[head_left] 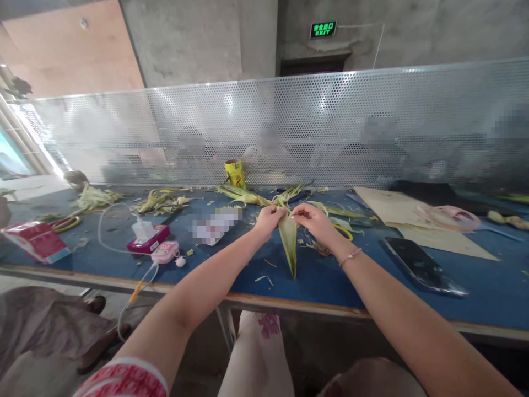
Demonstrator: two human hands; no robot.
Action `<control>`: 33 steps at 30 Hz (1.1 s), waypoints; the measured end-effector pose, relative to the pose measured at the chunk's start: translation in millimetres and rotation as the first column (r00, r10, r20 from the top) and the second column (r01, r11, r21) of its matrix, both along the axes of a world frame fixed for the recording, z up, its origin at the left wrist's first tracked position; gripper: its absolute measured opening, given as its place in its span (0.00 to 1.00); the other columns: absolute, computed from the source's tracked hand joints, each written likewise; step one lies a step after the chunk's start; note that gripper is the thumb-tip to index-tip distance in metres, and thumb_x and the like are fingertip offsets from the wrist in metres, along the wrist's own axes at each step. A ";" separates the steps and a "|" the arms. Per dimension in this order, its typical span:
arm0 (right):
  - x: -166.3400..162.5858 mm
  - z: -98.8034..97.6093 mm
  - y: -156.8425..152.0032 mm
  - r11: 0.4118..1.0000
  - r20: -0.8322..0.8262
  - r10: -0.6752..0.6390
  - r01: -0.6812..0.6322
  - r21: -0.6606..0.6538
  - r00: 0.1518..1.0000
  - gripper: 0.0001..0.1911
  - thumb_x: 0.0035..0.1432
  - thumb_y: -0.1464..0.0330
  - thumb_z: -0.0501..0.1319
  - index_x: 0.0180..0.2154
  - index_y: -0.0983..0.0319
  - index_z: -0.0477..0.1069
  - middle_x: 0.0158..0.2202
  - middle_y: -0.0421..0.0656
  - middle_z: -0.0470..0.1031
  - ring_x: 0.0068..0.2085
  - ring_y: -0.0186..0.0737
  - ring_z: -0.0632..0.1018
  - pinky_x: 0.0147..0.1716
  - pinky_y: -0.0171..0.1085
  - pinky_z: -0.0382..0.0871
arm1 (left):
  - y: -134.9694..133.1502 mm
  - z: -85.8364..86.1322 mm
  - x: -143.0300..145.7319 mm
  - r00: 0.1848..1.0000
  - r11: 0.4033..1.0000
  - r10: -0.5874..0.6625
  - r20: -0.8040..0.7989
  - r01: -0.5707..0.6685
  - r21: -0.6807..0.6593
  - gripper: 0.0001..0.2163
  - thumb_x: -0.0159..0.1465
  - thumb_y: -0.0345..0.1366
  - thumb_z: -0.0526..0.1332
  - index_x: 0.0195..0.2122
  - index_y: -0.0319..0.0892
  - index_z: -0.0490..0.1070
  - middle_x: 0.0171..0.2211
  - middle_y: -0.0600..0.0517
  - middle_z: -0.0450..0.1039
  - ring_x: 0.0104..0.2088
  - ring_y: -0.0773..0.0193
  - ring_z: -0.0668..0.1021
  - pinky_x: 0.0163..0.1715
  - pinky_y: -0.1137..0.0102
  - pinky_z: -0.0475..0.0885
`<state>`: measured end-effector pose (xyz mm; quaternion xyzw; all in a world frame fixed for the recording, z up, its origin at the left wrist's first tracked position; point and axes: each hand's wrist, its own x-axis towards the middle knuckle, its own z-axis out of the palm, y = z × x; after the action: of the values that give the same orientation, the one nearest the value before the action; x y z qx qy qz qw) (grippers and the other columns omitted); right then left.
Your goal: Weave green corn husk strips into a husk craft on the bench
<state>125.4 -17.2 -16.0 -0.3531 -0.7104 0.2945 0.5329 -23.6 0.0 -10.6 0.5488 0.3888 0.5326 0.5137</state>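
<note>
A green corn husk (289, 242) hangs between my hands over the blue table, its pointed tip down toward me. My left hand (269, 219) is closed in a pinch on the husk's upper left side. At the upper right edge, my right hand (314, 221) pinches the husk with thumb and fingertips, which partly hide what they grip. Behind my hands lie more husk leaves (242, 194), spread left and right. A yellow loop (344, 231) shows partly from behind my right wrist.
A black phone (421, 267) and beige sheets (425, 220) lie right. Left are a white plug on a purple power strip (147, 238), a pink charger case (165, 252) and a red box (35, 241). A yellow roll (235, 174) stands by the perforated metal screen (264, 121).
</note>
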 end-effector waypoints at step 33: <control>3.5 1.5 3.0 0.997 -0.009 -0.035 0.034 -0.066 0.999 0.13 0.50 0.58 0.61 0.31 0.60 0.67 0.27 0.39 0.68 0.28 0.35 0.68 0.28 0.36 0.63 | 6.8 -0.5 -2.5 0.999 0.998 0.054 -0.004 -0.054 -0.015 0.11 0.54 0.38 0.65 0.23 0.38 0.65 0.16 0.58 0.63 0.17 0.74 0.64 0.19 0.76 0.58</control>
<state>128.9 -14.2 -14.5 -0.3812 -0.6915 0.3100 0.5296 -26.2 6.8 -11.0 0.5352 0.4082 0.5425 0.5027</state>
